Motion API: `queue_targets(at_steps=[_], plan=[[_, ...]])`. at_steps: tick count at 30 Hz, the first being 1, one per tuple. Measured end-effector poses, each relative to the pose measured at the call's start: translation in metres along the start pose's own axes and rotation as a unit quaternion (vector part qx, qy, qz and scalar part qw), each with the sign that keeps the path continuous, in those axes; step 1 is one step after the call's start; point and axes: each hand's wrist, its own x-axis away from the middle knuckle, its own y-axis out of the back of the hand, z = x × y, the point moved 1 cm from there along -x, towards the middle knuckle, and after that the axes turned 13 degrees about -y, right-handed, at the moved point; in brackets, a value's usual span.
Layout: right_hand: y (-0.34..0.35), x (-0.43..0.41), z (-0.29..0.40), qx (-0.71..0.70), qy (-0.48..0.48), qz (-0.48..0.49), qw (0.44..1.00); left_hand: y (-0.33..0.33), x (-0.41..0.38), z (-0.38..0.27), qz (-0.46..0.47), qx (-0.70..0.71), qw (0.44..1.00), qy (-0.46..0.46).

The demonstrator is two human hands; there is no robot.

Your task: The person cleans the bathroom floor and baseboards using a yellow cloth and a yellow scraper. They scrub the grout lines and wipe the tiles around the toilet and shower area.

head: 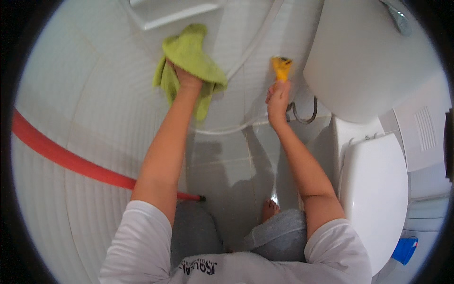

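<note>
My left hand [186, 75] is partly hidden in the folds of a lime-green cloth [191, 53], held in front of the white tiled wall. Whether the cloth presses on the tiles I cannot tell. In my right hand [278, 101], to the right of the cloth, is a yellow hand tool [282, 67]. Its head points up and away from me and has a dark part; blur hides the exact kind. My fingers wrap around its lower handle.
A toilet with its white lid [376, 198] down stands at my right, below its cistern [369, 60]. A red pole [78, 161] slants past my left arm. A white hose [230, 131] and a dark flexible hose [312, 115] run ahead. Beyond the toilet is a blue container [405, 250].
</note>
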Motion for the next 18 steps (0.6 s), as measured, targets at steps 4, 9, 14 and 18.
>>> queue_targets(at_steps=[4, 9, 14, 18], plan=[[0.036, 0.036, -0.104, 0.296, -0.065, 0.106, 0.947, 0.012, -0.025, -0.014, 0.02, 0.04, 0.999, -0.012], [0.058, 0.068, -0.119, 0.313, -0.111, 0.109, 0.937, 0.023, -0.029, -0.044, 0.034, 0.102, 0.984, -0.144], [0.137, 0.146, -0.179, 0.291, -0.164, 0.021, 0.942, -0.026, -0.076, -0.142, 0.053, 0.179, 0.947, -0.263], [0.179, 0.153, -0.205, 0.341, -0.239, -0.046, 0.908, -0.078, 0.0, -0.137, 0.158, 0.172, 0.887, -0.397]])
